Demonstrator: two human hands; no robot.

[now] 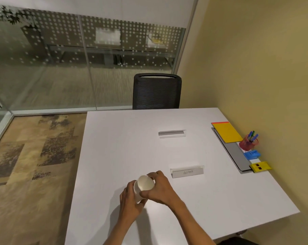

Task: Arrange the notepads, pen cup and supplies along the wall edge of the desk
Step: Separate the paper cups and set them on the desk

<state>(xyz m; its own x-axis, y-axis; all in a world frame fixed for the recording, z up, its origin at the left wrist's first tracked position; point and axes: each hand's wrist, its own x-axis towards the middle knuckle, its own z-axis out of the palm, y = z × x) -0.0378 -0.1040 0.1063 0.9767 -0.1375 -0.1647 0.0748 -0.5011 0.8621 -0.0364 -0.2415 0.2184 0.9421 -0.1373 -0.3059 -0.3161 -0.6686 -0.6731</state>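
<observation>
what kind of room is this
Most likely a small office meeting room: a white desk with a name card reading ALPHA, a black mesh office chair, and a glass partition with frosted dots.

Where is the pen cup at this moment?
In the head view the pen cup stands at the desk's right edge by the yellow wall, between the yellow notepad and the small blue box.

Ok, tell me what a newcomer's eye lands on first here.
The left hand and right hand grip a tilted white cup over the near side of the desk. Along the wall sit a yellow notepad, red pen cup, blue item and yellow item.
</observation>
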